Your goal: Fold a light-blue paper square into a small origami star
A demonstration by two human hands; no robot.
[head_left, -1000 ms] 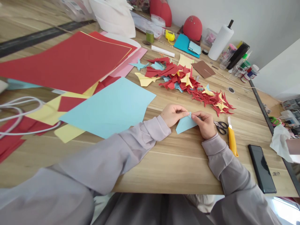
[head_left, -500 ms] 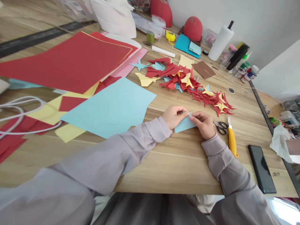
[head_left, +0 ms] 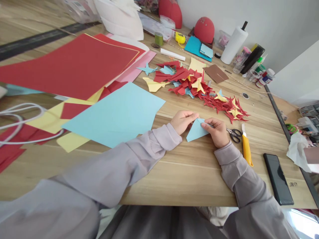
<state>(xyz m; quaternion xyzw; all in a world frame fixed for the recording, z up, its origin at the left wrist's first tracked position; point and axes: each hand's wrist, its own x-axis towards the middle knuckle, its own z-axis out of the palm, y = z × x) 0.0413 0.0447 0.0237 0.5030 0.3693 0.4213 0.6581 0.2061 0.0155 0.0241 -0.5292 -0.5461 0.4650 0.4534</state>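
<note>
As the wood-grained worktop (head_left: 174,179) spreads across the view, a large red sheet (head_left: 82,66) covers its left part, with a light-blue sheet (head_left: 117,114) nearer the person, on top of yellow and red pieces (head_left: 72,141). Beyond the hands, a pile of folded shapes (head_left: 198,85), mostly red with some yellow and blue, runs obliquely to the right. Both hands are closed in a pinch: the left hand (head_left: 183,122) at the far left edge of a small blue paper, the right hand (head_left: 216,132) on its right side. Dark characters (head_left: 293,184) beside the black phone (head_left: 278,179) are too small to read. The yellow-handled cutter (head_left: 246,149) has its pale end directed away from the person; black-handled scissors (head_left: 235,135) lie between it and the right hand. A white-capped jar (head_left: 266,79) bears an illegible label. The folded blue paper (head_left: 196,131) is between the hands, its narrow end pointing away from the person, its broad edge towards them; fingers partly cover it, so its long axis cannot be determined.
</note>
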